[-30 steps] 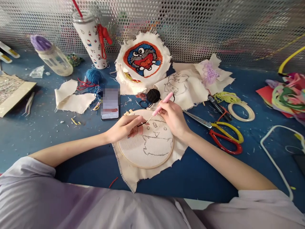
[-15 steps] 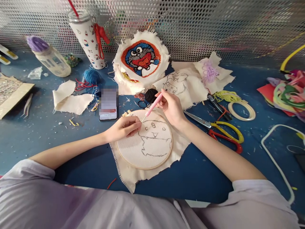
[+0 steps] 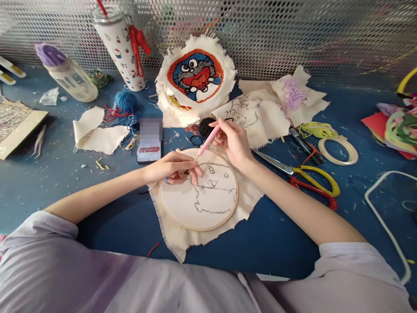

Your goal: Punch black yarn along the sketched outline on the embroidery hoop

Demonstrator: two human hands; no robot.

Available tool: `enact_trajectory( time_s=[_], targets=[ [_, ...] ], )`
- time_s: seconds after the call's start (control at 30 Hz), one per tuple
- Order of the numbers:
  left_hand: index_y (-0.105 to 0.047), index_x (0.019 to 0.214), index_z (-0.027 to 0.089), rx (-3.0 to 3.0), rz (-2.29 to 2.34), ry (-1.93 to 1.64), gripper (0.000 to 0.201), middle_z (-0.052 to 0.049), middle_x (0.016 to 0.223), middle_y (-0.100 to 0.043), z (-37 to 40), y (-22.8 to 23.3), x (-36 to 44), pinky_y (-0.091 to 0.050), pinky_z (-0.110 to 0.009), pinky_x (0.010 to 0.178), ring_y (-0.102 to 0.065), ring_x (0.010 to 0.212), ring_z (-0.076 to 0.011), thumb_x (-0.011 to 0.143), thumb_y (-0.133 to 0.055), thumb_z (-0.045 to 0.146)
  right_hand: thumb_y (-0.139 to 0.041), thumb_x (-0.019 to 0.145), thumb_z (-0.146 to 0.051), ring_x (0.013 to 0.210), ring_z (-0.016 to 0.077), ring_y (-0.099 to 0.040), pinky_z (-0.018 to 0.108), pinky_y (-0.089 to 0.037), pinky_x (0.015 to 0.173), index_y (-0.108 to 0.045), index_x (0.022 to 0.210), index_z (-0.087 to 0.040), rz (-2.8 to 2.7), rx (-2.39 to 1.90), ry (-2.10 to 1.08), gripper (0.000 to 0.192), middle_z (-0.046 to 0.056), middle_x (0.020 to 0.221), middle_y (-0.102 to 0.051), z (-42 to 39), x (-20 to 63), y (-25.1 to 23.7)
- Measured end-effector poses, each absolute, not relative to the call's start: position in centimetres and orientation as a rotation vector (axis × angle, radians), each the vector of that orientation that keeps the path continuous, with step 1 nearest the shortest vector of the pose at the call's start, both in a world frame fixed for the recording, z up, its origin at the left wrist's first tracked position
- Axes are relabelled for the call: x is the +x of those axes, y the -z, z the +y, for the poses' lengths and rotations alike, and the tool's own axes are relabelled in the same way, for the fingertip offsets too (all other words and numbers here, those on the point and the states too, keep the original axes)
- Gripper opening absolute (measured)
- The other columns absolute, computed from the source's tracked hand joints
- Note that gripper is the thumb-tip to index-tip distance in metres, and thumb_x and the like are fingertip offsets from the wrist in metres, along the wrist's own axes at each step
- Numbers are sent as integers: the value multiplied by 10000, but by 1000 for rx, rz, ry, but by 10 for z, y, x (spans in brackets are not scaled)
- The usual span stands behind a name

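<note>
Here, an embroidery hoop [image 3: 199,194] with sketched cloth was seen lying near the worktop's [image 3: 48,182] front edge. The left hand [image 3: 174,168] was laid on the hoop's far-left rim, its fingertips pinched on a dark thread. Just beyond, the right hand [image 3: 235,143] was closed around a pink punch needle [image 3: 208,141], tip lowered to the cloth beside those fingers. A slip could prick the left fingers, judged by their closeness. Scissors [image 3: 302,176] were left to the right; a finished patch [image 3: 195,78] was propped at the back edge.
</note>
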State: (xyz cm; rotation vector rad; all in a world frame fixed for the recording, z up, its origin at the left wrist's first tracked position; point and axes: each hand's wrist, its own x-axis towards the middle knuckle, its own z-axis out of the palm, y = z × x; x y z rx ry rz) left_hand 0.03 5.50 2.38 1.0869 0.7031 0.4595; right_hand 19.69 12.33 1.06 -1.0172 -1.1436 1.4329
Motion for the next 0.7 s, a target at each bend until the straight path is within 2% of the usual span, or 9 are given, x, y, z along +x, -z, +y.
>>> enact_trajectory(
  time_s=[0.1, 0.23, 0.53, 0.7],
  targets=[
    [-700, 924, 83, 1081, 662, -436, 276, -132, 818, -719, 57, -22, -2, -205, -183, 335, -382, 366, -16, 947, -508, 280, -646, 816, -541, 549, 72, -477, 186, -437, 442, -675, 727, -201, -1236, -1041, -1309, 353, -20, 638, -498, 125, 199, -13],
    [-705, 889, 90, 1081, 663, -418, 266, -105, 763, -704, 59, -22, -3, -198, -178, 339, -358, 363, -10, 945, -502, 253, -601, 808, -623, 601, 96, -584, 187, -480, 444, -608, 758, -215, -1280, -1087, -1280, 411, -2, 699, -582, 127, 202, -15],
    [-692, 871, 77, 1109, 688, -393, 275, -95, 694, -678, 57, -24, -2, -182, -184, 343, -342, 364, -18, 944, -487, 245, -553, 850, -603, 502, 121, -619, 230, -518, 456, -553, 799, -225, -1191, -1149, -1354, 382, -26, 570, -574, 134, 205, -9],
    [-692, 888, 96, 1138, 679, -380, 274, -29, 622, -586, 56, -23, -4, -200, -183, 369, -354, 398, -28, 952, -495, 275, -501, 887, -585, 521, 131, -641, 240, -539, 482, -547, 817, -228, -1198, -1175, -1353, 367, -25, 565, -581, 131, 205, -10]
  ],
)
